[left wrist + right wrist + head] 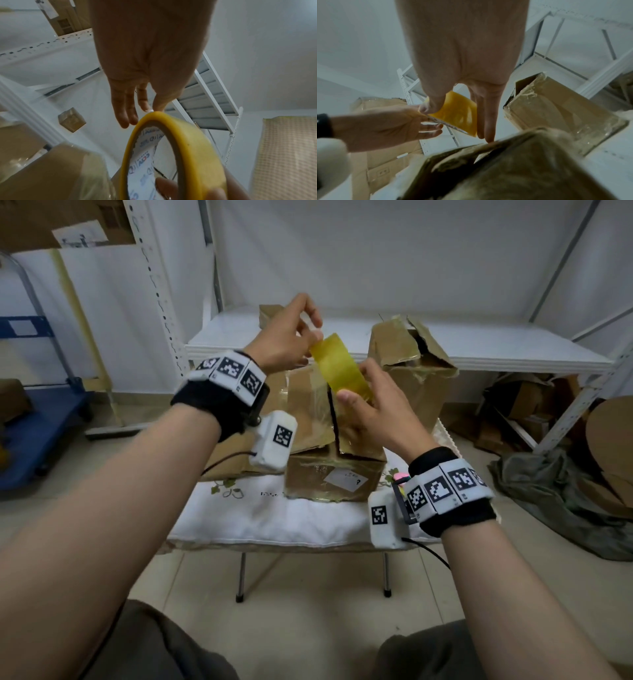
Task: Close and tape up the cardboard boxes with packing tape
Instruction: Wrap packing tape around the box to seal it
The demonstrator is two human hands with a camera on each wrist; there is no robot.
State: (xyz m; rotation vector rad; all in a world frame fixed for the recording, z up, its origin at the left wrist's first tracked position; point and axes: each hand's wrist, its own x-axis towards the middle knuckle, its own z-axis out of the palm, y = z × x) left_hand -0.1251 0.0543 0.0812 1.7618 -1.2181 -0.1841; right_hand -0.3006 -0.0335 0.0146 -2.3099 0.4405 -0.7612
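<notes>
A yellow roll of packing tape (340, 368) is held in the air above a worn cardboard box (308, 412). The box stands on a small table under a white cloth (274, 518), and a dark gap runs between its top flaps. My right hand (356, 385) grips the roll, thumb on its near face and fingers (485, 121) behind it. My left hand (313, 337) pinches the roll's top rim with thumb and forefinger (150, 109). In the left wrist view the tape roll (188, 148) shows its printed core. In the right wrist view the tape roll (458, 115) hangs over the box (505, 169).
A torn, taped box (407, 361) stands on the white shelf (496, 350) behind the table, and a small box (269, 311) sits further back. A blue cart (41, 419) is on the floor at left. Loose cardboard (534, 405) lies piled at right.
</notes>
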